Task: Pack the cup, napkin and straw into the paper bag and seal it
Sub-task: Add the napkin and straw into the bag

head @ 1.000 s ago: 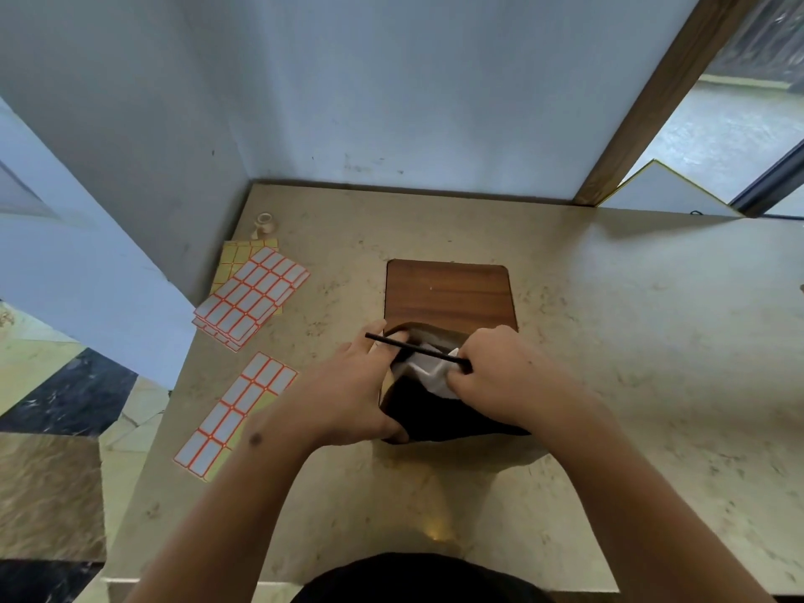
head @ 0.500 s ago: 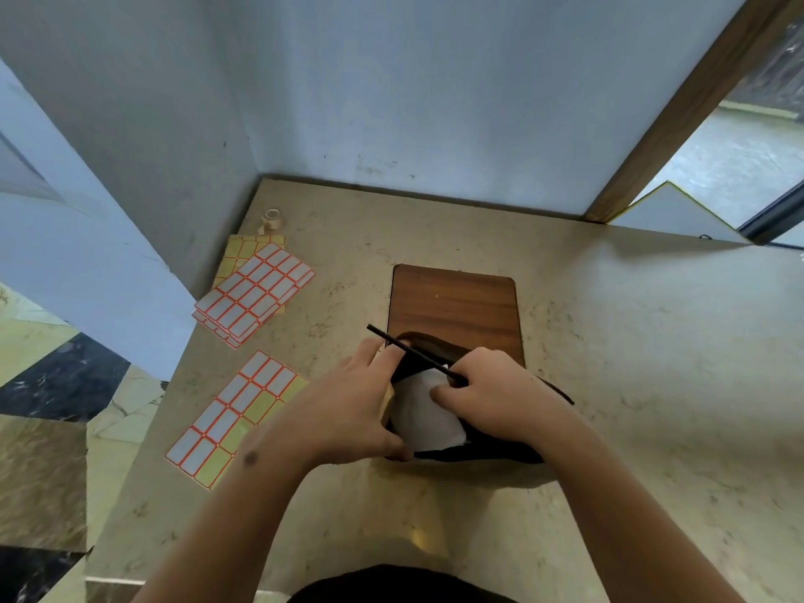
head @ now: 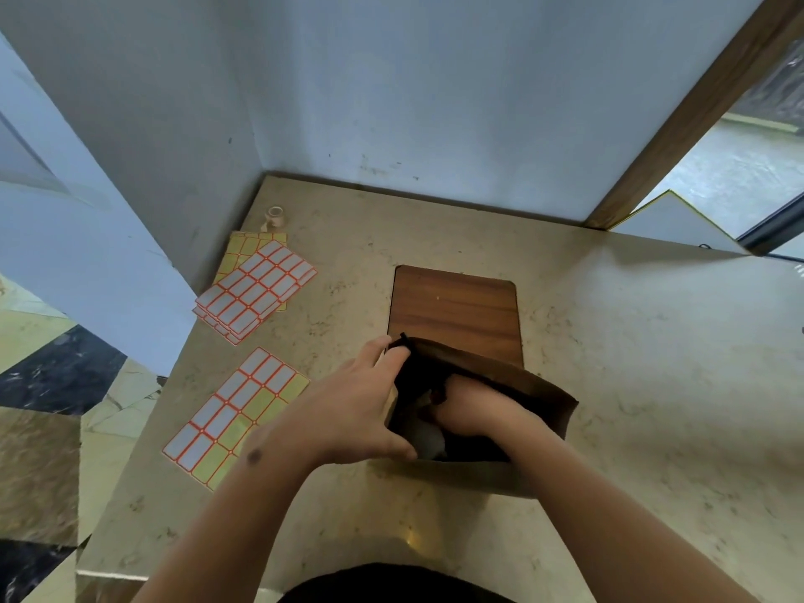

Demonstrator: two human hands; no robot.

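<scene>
Bag (head: 513, 376) standing open near front edge of table (head: 609, 493), partly over wooden board (head: 454, 304). Left hand (head: 361, 406) gripping left rim, holding mouth apart. Right hand (head: 474, 411) down inside mouth; fingers hidden, grip unknown. Straw (head: 402, 339) barely poking out at far-left corner of mouth, beside left fingertips; long axis seems to run down into bag toward right hand. Something white (head: 428, 435) inside, napkin or cup, can't say. Label sheets (head: 237, 417) by left edge, closest to left hand for sealing.
</scene>
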